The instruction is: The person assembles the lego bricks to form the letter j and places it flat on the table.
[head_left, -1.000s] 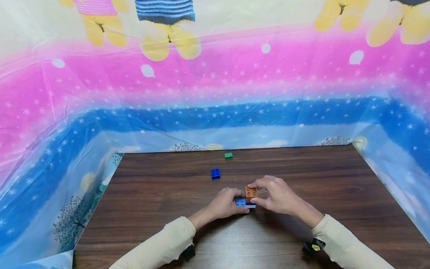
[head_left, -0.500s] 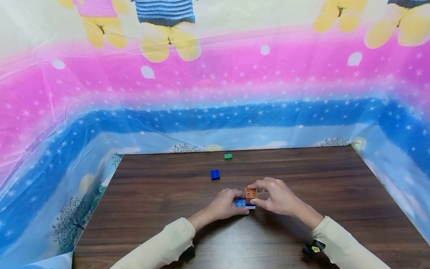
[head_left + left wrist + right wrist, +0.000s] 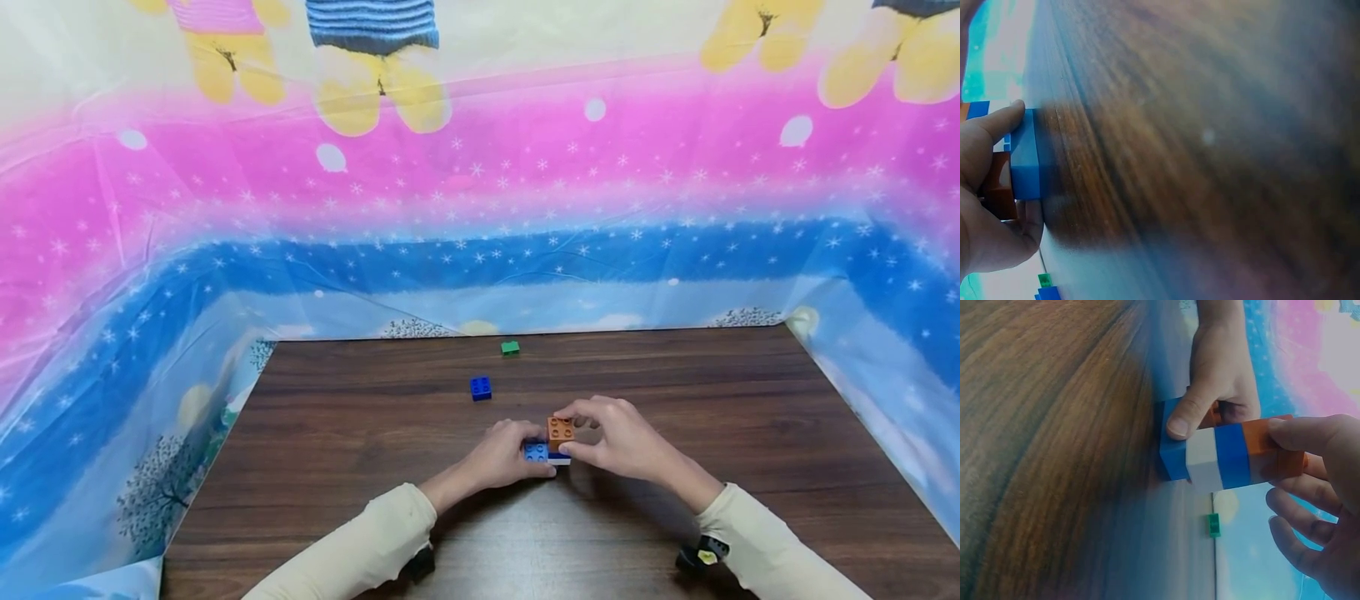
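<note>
My right hand [image 3: 618, 437] pinches an orange building brick [image 3: 1260, 450] between thumb and fingers at the top of a stack. Beneath that orange brick come a blue brick [image 3: 1232, 456] and a white brick [image 3: 1204, 456]. The stack stands on a light blue brick [image 3: 536, 452], low at the tabletop. My left hand [image 3: 498, 454] grips this light blue brick from the left, thumb on the near side. Another orange-brown brick [image 3: 1000, 187] shows beside the light blue one in the left wrist view, partly covered by the left hand.
Beyond the hands, a dark blue brick [image 3: 481, 388] lies on the brown wooden table [image 3: 360, 400]. Farther back is a small green brick [image 3: 510, 347], near the table's far edge. A printed cloth [image 3: 480, 250] hangs around the back and sides.
</note>
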Action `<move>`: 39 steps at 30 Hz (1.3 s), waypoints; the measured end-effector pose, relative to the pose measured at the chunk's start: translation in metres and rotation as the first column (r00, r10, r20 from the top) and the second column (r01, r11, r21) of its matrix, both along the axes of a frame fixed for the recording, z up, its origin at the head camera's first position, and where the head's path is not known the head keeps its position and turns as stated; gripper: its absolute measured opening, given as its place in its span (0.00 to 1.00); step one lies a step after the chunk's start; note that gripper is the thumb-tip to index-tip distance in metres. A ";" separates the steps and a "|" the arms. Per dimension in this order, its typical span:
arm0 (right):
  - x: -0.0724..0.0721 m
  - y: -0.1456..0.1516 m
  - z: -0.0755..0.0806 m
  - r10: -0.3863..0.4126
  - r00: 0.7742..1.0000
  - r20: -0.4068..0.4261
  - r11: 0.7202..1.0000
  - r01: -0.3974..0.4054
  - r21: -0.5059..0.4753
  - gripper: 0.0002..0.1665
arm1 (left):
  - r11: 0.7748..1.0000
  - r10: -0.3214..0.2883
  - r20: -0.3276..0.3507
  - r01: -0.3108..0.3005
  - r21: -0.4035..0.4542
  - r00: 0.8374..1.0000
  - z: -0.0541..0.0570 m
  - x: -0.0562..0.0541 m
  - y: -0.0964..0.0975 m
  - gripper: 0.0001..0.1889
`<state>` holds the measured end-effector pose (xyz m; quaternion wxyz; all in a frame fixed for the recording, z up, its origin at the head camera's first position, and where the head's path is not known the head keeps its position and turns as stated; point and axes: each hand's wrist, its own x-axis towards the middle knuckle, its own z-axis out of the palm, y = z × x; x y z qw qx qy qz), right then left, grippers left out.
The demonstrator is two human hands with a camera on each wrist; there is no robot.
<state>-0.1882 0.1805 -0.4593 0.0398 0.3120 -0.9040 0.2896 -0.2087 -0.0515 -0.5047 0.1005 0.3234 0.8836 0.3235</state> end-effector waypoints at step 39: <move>-0.087 -0.005 -0.007 0.004 0.998 0.068 0.998 0.000 -0.058 0.18 | 1.000 0.009 0.000 -0.009 -0.008 1.000 0.000 0.001 -0.002 0.23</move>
